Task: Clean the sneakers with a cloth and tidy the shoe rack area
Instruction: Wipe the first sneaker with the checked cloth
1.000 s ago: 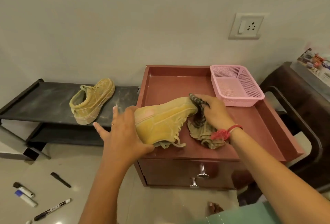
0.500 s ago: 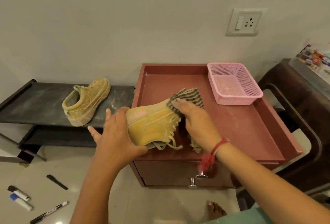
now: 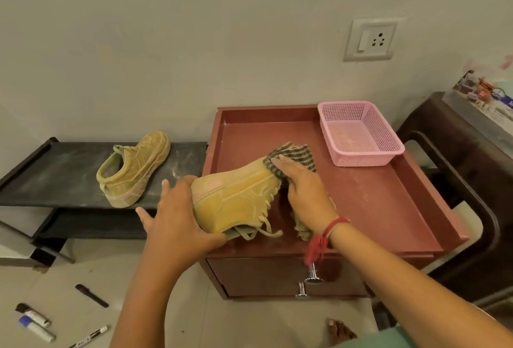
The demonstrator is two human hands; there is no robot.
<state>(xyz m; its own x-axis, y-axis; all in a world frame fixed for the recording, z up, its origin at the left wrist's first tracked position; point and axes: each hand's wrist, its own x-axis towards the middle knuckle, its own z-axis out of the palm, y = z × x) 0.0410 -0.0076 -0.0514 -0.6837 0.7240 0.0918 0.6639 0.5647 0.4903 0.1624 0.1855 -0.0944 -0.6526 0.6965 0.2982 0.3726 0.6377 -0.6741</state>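
Note:
A tan sneaker (image 3: 238, 197) lies on its side at the front left of the red cabinet top (image 3: 374, 203), sole towards me. My left hand (image 3: 177, 220) grips its heel end, thumb under the collar. My right hand (image 3: 302, 189) presses a striped cloth (image 3: 297, 153) against the toe, fingers laid over the cloth; the rest of the cloth hangs under my wrist. A second tan sneaker (image 3: 133, 168) stands on the black shoe rack (image 3: 55, 175) to the left.
A pink mesh basket (image 3: 361, 136) sits at the cabinet's back right corner. Several markers (image 3: 36, 322) and pens lie on the floor at lower left. A dark chair (image 3: 466, 186) stands right of the cabinet. My foot (image 3: 338, 331) shows below.
My right hand has carried the cloth from beside the shoe's laces up onto the toe. The left hand keeps hold of the heel and the shoe has barely shifted.

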